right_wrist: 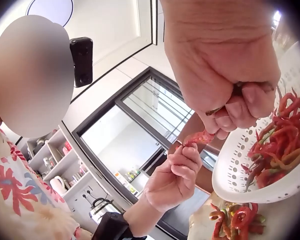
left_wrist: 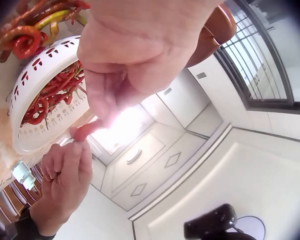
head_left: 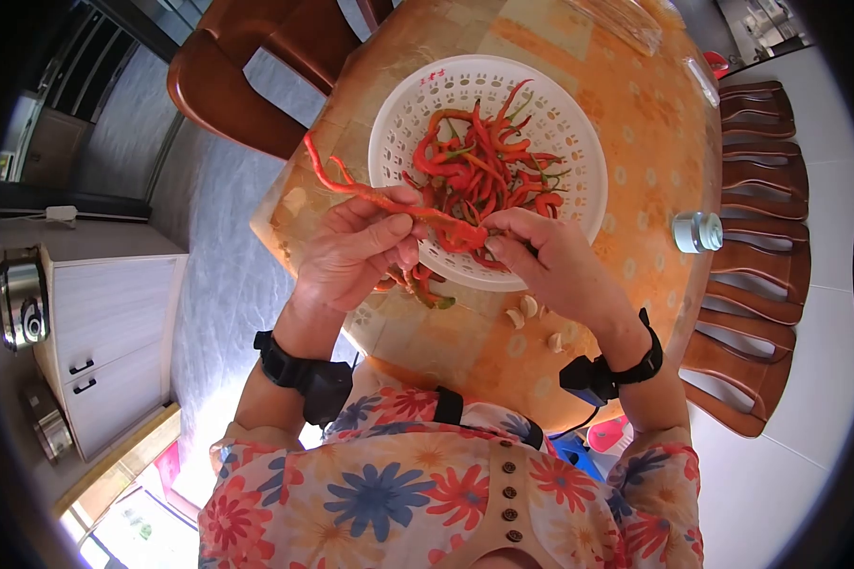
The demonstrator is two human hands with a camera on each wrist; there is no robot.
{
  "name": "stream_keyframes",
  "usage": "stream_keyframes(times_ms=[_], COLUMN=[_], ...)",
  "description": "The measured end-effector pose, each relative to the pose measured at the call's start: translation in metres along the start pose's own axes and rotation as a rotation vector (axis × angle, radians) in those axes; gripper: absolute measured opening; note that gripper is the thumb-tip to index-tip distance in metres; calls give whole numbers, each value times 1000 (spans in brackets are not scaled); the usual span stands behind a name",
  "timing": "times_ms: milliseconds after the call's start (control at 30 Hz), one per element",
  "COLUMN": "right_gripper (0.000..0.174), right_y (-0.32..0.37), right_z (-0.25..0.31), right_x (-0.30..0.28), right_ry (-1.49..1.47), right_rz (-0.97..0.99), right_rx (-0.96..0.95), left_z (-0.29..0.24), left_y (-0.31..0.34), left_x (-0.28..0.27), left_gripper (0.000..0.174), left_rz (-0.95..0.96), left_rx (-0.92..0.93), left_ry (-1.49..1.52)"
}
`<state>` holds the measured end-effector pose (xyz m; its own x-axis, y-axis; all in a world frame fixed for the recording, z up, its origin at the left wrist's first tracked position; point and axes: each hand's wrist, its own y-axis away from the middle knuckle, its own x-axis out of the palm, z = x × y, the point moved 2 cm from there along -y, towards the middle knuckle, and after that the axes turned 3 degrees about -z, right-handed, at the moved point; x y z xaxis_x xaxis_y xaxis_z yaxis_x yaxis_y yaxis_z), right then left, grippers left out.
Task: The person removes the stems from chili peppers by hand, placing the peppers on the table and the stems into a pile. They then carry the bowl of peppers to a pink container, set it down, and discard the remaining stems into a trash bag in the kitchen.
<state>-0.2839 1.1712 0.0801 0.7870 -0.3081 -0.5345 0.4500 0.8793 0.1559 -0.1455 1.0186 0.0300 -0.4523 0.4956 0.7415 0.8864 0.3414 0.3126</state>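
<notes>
A long, wrinkled red chili pepper [head_left: 375, 197] stretches between both hands in the head view. My left hand [head_left: 356, 248] pinches it along its middle, and its thin curved end sticks out to the upper left. My right hand [head_left: 565, 270] pinches the thick end. In the right wrist view a greenish-brown stem [right_wrist: 214, 111] shows at the curled right fingers. Under and beyond the hands, a white perforated basket [head_left: 389, 123] holds a heap of red chili peppers [head_left: 484, 156]. More peppers [head_left: 427, 289] lie on the table near the left hand, red with some green.
Several garlic cloves [head_left: 529, 305] lie by the right wrist on the patterned tablecloth [head_left: 636, 142]. A pale green jar [head_left: 697, 232] stands at the table's right edge. Brown chairs [head_left: 754, 284] line the right side, and another chair [head_left: 247, 85] is at the upper left.
</notes>
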Motion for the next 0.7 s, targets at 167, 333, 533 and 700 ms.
stream_keyframes(times_ms=[167, 333, 533, 700], right_gripper=[14, 16, 15, 14], right_y=[-2, -7, -12, -16], right_z=[7, 21, 37, 43], right_x=[14, 27, 40, 48], right_ry=[-10, 125, 185, 175], right_rz=[-102, -235, -229, -250], right_rx=[-127, -227, -291, -340], left_z=[-2, -7, -12, -18], left_y=[-2, 0, 5, 11], left_x=[0, -3, -19, -25], left_gripper=[26, 23, 24, 24], left_rz=[38, 88, 48, 44], left_rx=[49, 93, 170, 173], left_ry=[-2, 27, 49, 77])
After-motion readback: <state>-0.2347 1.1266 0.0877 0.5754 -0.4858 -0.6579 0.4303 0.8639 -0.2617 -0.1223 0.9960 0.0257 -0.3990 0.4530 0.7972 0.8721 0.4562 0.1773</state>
